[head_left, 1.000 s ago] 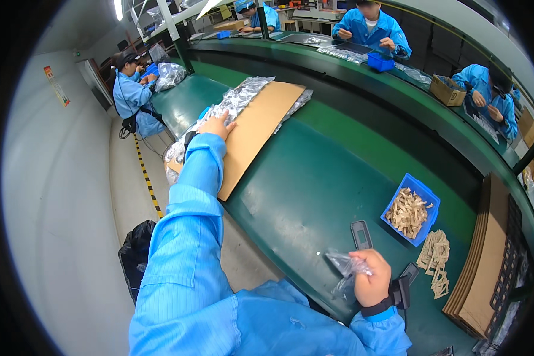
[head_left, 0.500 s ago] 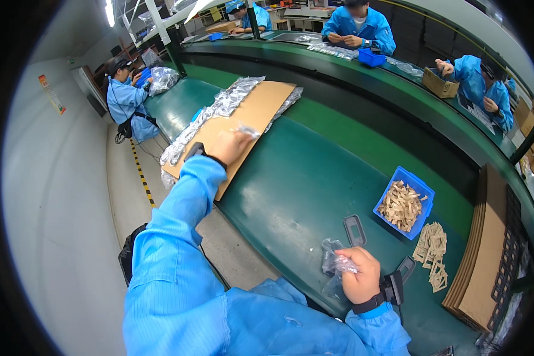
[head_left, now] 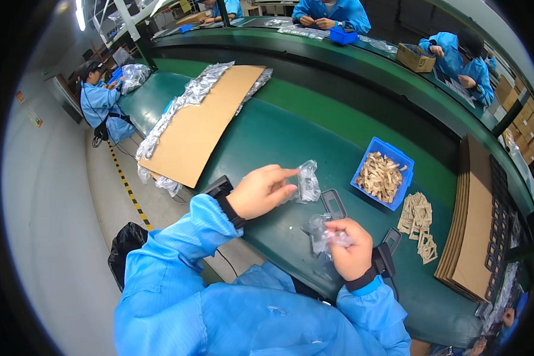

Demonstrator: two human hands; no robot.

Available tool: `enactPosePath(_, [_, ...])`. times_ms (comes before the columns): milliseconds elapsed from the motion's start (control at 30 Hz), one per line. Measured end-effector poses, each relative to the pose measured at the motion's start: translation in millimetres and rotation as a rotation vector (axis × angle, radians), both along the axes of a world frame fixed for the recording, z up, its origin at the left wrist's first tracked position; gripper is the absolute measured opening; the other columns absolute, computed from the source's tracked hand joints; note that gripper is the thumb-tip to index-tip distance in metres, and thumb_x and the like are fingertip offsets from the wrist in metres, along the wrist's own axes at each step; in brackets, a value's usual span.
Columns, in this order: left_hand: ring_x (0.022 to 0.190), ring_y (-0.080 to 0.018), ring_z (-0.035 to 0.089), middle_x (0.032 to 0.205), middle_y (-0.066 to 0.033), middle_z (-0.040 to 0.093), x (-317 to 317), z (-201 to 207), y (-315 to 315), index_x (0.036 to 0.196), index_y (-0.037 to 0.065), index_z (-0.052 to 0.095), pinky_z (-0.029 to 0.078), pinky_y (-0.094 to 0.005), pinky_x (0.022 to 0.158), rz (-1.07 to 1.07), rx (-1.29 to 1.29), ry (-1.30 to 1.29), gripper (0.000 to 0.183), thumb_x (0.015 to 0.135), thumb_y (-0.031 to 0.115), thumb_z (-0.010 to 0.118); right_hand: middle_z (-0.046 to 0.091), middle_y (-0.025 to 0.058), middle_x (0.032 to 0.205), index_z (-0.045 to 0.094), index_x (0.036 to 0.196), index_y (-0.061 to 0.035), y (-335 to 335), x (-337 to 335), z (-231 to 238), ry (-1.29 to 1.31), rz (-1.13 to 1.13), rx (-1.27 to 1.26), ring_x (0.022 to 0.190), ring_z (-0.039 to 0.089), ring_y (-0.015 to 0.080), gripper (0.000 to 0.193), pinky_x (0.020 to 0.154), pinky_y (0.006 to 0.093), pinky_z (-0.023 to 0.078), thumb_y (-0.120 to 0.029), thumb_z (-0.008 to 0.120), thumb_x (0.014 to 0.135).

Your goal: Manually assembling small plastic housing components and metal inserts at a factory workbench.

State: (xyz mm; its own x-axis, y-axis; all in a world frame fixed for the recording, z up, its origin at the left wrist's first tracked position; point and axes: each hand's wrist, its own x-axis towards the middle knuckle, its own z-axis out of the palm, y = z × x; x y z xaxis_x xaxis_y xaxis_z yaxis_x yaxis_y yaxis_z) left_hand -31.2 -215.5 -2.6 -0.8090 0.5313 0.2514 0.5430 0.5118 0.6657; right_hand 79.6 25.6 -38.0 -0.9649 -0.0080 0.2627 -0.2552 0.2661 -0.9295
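My left hand [head_left: 262,191] pinches the edge of a clear plastic bag [head_left: 308,183] with a part inside, over the green table. My right hand [head_left: 351,249] is closed around the crumpled end of another clear plastic bag [head_left: 319,232], which holds something dark. Between and just behind the hands lies a dark grey rectangular frame [head_left: 333,204]. A second grey frame [head_left: 392,238] shows beside my right wrist, partly hidden by the wristband.
A blue bin [head_left: 404,161] of tan pieces stands right of the hands, beside loose tan frames [head_left: 418,216]. Stacked cardboard sheets [head_left: 466,237] and black frames [head_left: 499,231] line the right side. At left, a cardboard sheet [head_left: 199,127] lies over clear bags [head_left: 200,89]. Co-workers sit beyond.
My left hand has come back from above the cardboard sheet to near my right hand, with a plastic bag at its fingertips. My right hand keeps its bag. The view has shifted rightward.
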Motion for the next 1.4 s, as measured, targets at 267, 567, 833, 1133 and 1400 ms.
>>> enactPosePath(267, [0.094, -0.0205, 0.065, 0.113, -0.0084, 0.065, 53.0, -1.6, 18.2, 0.136, 0.010, 0.061, 0.055, -0.0307, 0.079, -0.152, 0.119, -0.040, 0.057, 0.083, 0.013, 0.081, 0.068, 0.0057, 0.093, 0.065, 0.110, 0.0012, 17.9, -4.7, 4.2, -0.365, 0.062, -0.559, 0.077, 0.064, 0.0115, 0.020, 0.070, 0.0261, 0.053, 0.001, 0.053, 0.094])
enactPosePath(567, [0.106, -0.0135, 0.065, 0.119, -0.0086, 0.068, 69.2, -21.2, 43.6, 0.137, -0.002, 0.053, 0.054, -0.0301, 0.091, -0.151, 0.711, -1.054, 0.036, 0.102, 0.007, 0.056, 0.069, 0.0089, 0.097, 0.061, 0.112, -0.0014, 15.9, -4.9, 1.2, -0.449, 0.065, -0.711, 0.076, 0.068, 0.0156, 0.017, 0.066, 0.0274, 0.056, -0.014, 0.053, 0.103])
enactPosePath(833, [0.109, -0.0160, 0.066, 0.119, -0.0121, 0.069, 65.6, -20.6, 33.1, 0.126, -0.006, 0.060, 0.052, -0.0300, 0.098, 0.034, 0.855, -0.865, 0.034, 0.092, -0.008, 0.065, 0.068, 0.0084, 0.101, 0.059, 0.115, -0.0018, 16.5, -2.1, 0.7, -0.382, 0.125, -0.753, 0.080, 0.067, 0.0136, 0.019, 0.068, 0.0263, 0.054, -0.017, 0.057, 0.103])
enactPosePath(1133, [0.067, -0.0256, 0.063, 0.078, -0.0087, 0.065, 65.9, -5.0, -2.1, 0.092, 0.008, 0.078, 0.051, -0.0337, 0.061, 0.004, 0.030, 0.175, 0.023, 0.071, 0.001, 0.082, 0.059, -0.0027, 0.085, 0.063, 0.108, -0.0018, 9.6, -1.5, 5.7, -0.220, -0.050, -0.553, 0.075, 0.051, 0.0026, 0.010, 0.069, 0.0198, 0.042, -0.004, 0.056, 0.100])
enactPosePath(1400, [0.083, -0.0265, 0.067, 0.097, -0.0092, 0.068, 83.6, 0.1, 20.2, 0.104, 0.004, 0.073, 0.055, -0.0356, 0.072, -0.058, -0.016, 0.419, 0.031, 0.073, 0.002, 0.071, 0.068, 0.0070, 0.090, 0.068, 0.118, -0.0073, -4.8, 5.9, 10.7, -0.001, 0.121, 0.089, 0.080, 0.067, 0.0177, 0.040, 0.068, 0.0283, 0.051, -0.003, 0.078, 0.080])
